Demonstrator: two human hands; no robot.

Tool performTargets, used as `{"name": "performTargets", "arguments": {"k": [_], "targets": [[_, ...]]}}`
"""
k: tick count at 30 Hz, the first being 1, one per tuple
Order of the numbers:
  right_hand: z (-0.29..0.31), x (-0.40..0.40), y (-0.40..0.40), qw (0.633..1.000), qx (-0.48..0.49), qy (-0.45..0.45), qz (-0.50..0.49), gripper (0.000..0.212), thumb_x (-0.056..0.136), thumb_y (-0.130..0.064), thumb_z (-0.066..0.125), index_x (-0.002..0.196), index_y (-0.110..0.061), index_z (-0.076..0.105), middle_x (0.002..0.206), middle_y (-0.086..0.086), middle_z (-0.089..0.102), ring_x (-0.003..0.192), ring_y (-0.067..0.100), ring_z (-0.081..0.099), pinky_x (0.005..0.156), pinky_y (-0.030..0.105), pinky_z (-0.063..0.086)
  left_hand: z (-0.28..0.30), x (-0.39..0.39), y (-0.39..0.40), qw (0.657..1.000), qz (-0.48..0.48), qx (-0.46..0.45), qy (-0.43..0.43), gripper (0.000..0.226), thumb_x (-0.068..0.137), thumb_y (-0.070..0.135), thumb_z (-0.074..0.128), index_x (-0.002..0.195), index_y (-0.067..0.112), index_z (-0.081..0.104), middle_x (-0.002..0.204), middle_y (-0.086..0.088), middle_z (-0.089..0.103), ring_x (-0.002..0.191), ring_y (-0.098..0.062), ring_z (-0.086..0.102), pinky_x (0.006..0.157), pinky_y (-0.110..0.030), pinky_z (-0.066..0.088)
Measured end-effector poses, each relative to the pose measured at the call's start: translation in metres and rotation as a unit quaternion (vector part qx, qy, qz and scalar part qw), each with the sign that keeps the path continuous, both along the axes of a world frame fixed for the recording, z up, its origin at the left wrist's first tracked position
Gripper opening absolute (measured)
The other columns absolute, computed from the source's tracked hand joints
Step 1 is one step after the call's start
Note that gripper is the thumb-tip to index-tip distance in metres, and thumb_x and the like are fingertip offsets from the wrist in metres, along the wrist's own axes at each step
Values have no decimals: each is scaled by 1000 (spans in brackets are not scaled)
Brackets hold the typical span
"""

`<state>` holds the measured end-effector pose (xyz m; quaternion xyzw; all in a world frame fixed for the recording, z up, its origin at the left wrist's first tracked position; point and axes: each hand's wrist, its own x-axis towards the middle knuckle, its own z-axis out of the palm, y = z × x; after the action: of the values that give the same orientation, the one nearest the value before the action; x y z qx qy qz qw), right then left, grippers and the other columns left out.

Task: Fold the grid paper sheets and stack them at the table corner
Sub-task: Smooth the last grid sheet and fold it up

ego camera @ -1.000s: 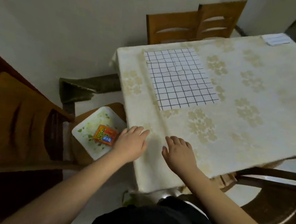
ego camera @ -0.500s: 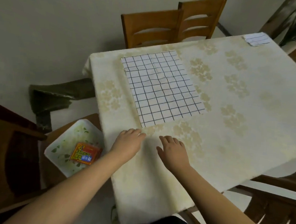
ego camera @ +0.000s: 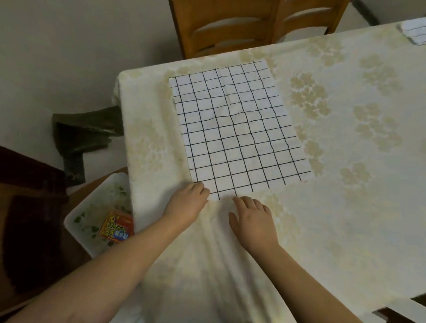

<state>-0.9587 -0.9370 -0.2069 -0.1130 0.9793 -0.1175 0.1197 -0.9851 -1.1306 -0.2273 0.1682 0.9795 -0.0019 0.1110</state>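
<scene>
A white sheet of grid paper with black lines lies flat and unfolded on the table, which is covered by a cream flowered cloth. My left hand rests palm down at the sheet's near left corner, its fingertips touching the paper's edge. My right hand lies flat on the cloth just below the sheet's near edge, fingers spread, holding nothing. A small stack of folded grid paper sits at the far right corner of the table.
Two wooden chairs stand behind the table. At the left, a chair seat holds a white tray with an orange packet. A dark cloth lies on the floor. Another chair edge shows at bottom right.
Both hands have slid forward over the cloth toward the sheet. The left hand now touches its near corner. The view has moved closer to the table.
</scene>
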Motion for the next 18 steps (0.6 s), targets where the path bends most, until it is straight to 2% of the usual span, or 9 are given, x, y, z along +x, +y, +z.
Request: {"name": "performTargets", "arguments": {"k": [4, 11, 15, 18], "targets": [[-5, -4, 4, 1000, -1, 9, 2, 35, 86, -31, 59, 115, -15, 65, 112, 4, 68, 99, 28, 63, 83, 40, 49, -6, -3, 0, 1000, -9, 2, 19, 36, 48, 4, 81, 76, 15, 62, 77, -3, 59, 68, -25, 60, 47, -31, 48], [-4, 5, 5, 999, -9, 30, -6, 34, 81, -28, 63, 111, -13, 67, 106, 5, 70, 94, 29, 65, 79, 41, 51, -3, 27, 1, 997, -44, 28, 58, 30, 51, 3, 60, 79, 16, 61, 78, -3, 60, 71, -24, 60, 47, -32, 45], [1, 27, 1, 999, 5, 41, -12, 32, 79, -26, 67, 108, -13, 67, 101, 5, 70, 90, 29, 66, 75, 39, 51, -7, 71, -4, 995, -74, 39, 49, 38, 50, 4, 72, 84, 17, 61, 84, -2, 60, 76, -23, 60, 53, -33, 46], [7, 50, -6, 999, 15, 34, -15, 34, 84, -29, 63, 115, -14, 65, 108, 6, 69, 97, 30, 64, 81, 41, 50, -7, 109, -13, 993, -97, 46, 41, 39, 52, 10, 79, 85, 18, 62, 86, -1, 61, 77, -22, 59, 55, -32, 46]]}}
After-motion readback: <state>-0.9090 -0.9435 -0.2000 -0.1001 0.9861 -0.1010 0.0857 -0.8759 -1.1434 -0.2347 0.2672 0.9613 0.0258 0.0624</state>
